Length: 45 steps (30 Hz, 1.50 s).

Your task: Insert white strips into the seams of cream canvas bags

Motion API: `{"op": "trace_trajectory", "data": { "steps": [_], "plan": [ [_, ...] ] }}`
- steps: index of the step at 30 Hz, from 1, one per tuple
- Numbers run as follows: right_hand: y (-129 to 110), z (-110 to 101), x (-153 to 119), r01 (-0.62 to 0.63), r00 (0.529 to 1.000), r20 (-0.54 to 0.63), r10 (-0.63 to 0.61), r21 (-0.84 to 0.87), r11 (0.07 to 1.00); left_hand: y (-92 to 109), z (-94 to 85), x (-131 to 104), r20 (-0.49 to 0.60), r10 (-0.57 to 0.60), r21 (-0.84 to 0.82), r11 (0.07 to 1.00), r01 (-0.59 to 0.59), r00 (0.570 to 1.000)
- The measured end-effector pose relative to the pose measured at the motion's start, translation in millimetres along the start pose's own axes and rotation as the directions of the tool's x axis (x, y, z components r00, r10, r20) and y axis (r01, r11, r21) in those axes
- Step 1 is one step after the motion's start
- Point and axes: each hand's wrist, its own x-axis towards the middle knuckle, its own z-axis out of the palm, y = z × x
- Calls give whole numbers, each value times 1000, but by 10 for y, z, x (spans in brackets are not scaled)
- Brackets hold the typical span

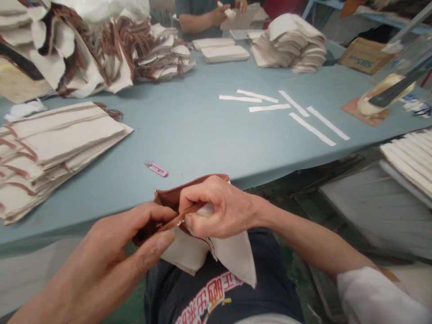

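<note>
At the table's near edge, both hands grip a brown piece with cream fabric panels [232, 256] hanging from it, perhaps a part-sewn bag. My left hand [135, 238] pinches its brown edge between thumb and fingers. Close beside it, my right hand [219, 207] is closed on the same edge, with the fingers curled and the thumb pressed down. A bit of white shows under the right fingers; I cannot make out what it is. Pink thread snips [157, 169] lie on the table just beyond the hands.
Stacked cream pieces with brown trim [67, 135] lie at left, with a larger heap [101, 49] behind. White strips [270, 108] are scattered right of centre. A glue-stained container [376, 96] stands at right, near a cardboard box [364, 56]. Across the table, a co-worker's hands [219, 15] handle something.
</note>
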Motion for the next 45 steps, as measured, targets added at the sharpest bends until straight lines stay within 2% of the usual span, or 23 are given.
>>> {"op": "trace_trajectory", "data": {
  "steps": [2, 5, 7, 8, 11, 14, 17, 22, 27, 31, 33, 36, 39, 41, 43, 45],
  "plan": [
    [15, 21, -28, 87, 995, -44, -95, -152, 984, -8, -3, 60, 53, 56, -30, 998, -54, 997],
    [43, 48, -69, 151, 979, -92, -182, -271, 951, -22, 60, 135, -1, 239, 78, 968, -238, 971],
    [65, 50, -91, 160, 976, -109, -187, -220, 962, -24, 124, 154, -73, 352, 170, 926, -336, 933],
    [83, 49, -100, 153, 980, -107, -169, -144, 978, -19, 154, 155, -98, 370, 177, 920, -350, 924],
    [186, 67, -124, 72, 997, -39, -66, 193, 979, 30, 223, 140, -105, 271, -22, 961, -275, 957],
    [338, 110, -169, -63, 998, 50, 45, 480, 875, 87, 280, 128, -78, 150, -244, 955, -165, 986],
    [430, 122, -236, -153, 988, 85, 127, 546, 823, 101, 342, 136, -87, 114, -332, 933, -136, 990],
    [379, 65, -246, -192, 981, 139, 136, 582, 790, 66, 403, 191, -82, 115, -425, 894, -139, 990],
    [329, 83, -184, -278, 958, 224, 182, 544, 792, 50, 389, 186, -27, 88, -500, 861, -90, 996],
    [288, 12, -224, -302, 948, 242, 205, 492, 816, 126, 311, 194, 89, 46, -535, 845, 8, 995],
    [216, -92, -224, -274, 953, 236, 191, 396, 877, 177, 255, 236, 117, 55, -488, 873, 9, 992],
    [30, -244, -168, -170, 964, 225, 140, 119, 978, 194, 175, 314, 99, 73, -393, 919, -28, 992],
    [-165, -283, -126, 27, 991, 135, -3, -176, 984, 103, 115, 366, 76, 46, -389, 921, -13, 996],
    [-232, -260, -160, 123, 992, 46, -114, -258, 958, 19, 98, 374, 48, 6, -451, 892, 16, 999],
    [-216, -248, -249, 128, 988, -58, -144, -225, 966, -47, 115, 357, 33, -23, -538, 842, 37, 999],
    [-117, -278, -365, 43, 981, -185, -65, -119, 992, -82, 172, 319, 40, -40, -613, 788, 57, 998]
  ]
}}
